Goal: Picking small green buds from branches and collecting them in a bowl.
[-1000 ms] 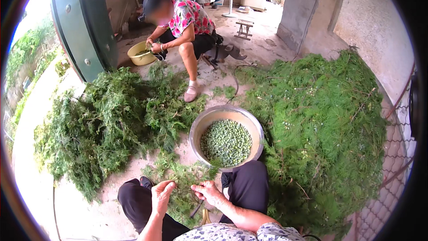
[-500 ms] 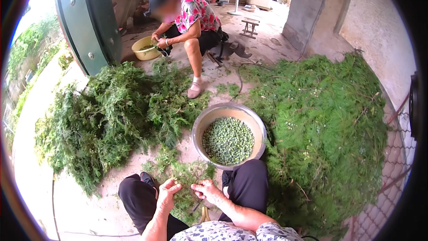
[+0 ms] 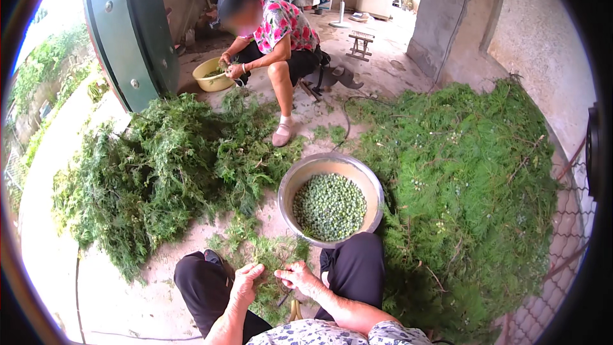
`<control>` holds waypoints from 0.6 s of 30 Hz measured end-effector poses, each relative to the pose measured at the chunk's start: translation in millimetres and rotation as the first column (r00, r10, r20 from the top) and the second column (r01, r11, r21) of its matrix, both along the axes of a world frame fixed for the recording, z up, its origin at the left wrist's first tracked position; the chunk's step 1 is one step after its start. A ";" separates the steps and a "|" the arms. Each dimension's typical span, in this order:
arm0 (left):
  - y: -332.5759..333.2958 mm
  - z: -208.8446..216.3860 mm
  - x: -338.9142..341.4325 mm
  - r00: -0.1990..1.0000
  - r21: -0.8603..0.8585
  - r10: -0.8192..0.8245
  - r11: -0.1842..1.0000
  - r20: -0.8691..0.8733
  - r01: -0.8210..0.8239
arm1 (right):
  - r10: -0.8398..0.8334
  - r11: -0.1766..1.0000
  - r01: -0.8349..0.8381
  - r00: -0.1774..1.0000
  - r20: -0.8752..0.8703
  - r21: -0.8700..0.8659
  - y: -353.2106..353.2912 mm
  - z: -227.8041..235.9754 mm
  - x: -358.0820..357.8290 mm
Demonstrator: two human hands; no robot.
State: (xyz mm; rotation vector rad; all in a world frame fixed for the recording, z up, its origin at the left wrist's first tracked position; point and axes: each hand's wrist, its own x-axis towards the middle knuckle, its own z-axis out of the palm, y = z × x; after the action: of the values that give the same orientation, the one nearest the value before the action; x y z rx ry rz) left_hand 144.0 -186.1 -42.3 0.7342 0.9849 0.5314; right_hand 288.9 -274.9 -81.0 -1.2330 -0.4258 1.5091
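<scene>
Between my knees, both hands work close together over a feathery green sprig (image 3: 271, 257). My left hand (image 3: 245, 282) is closed, its fingertips pinching the sprig at its near side. A short gap to the right, my right hand (image 3: 300, 277) has thumb and fingers pressed together; whatever it pinches is too small to make out. Just beyond my right knee stands a wide metal basin (image 3: 287, 201), part filled with small round green berries (image 3: 329, 207). Loose cut greenery (image 3: 239, 233) lies on the floor under and beyond my hands.
Large heaps of leafy branches lie at left (image 3: 147, 179) and right (image 3: 472, 204). Ahead, a seated person (image 3: 290, 29) handles greenery over a yellow basin (image 3: 220, 83). A small stool (image 3: 361, 45), a standing fan (image 3: 343, 0) and a green door (image 3: 134, 32) are farther back.
The view has shifted slightly, so the basin and heaps sit a little lower and farther right. My hands remain pinched close together, the gap between them a little different.
</scene>
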 end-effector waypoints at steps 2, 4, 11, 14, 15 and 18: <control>4.5 -12.4 -0.4 1.000 0.025 0.001 1.000 0.014 -0.001 | -0.008 1.000 0.008 1.000 -0.015 -0.012 2.2 2.4 -1.9; 7.2 -21.4 -0.5 1.000 0.048 0.000 0.999 0.026 -0.002 | -0.017 1.000 0.016 0.999 -0.033 -0.026 4.3 1.9 -3.5; 4.3 -12.4 4.3 0.998 0.045 -0.008 0.999 0.064 0.006 | -0.007 1.000 0.007 1.000 -0.016 -0.003 3.7 4.3 -7.1; 0.1 -11.6 2.8 0.999 0.025 0.000 1.000 0.033 -0.001 | 0.027 0.999 -0.029 0.998 -0.057 -0.034 0.8 0.3 -9.8; -2.1 -12.3 0.6 0.998 0.047 -0.009 0.999 0.054 0.006 | 0.029 0.999 -0.031 0.998 -0.052 -0.031 -1.2 0.3 -12.4; -12.4 -7.2 -2.9 0.995 0.106 0.070 0.992 -0.067 -0.062 | -0.011 0.999 0.008 0.998 -0.065 -0.049 -4.4 -5.3 -19.6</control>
State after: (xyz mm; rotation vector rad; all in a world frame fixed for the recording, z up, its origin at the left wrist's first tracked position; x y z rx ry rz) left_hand 141.1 -198.5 -49.5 0.8199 1.0564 0.6211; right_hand 269.3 -279.3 -86.3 -1.2185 -0.3418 1.5550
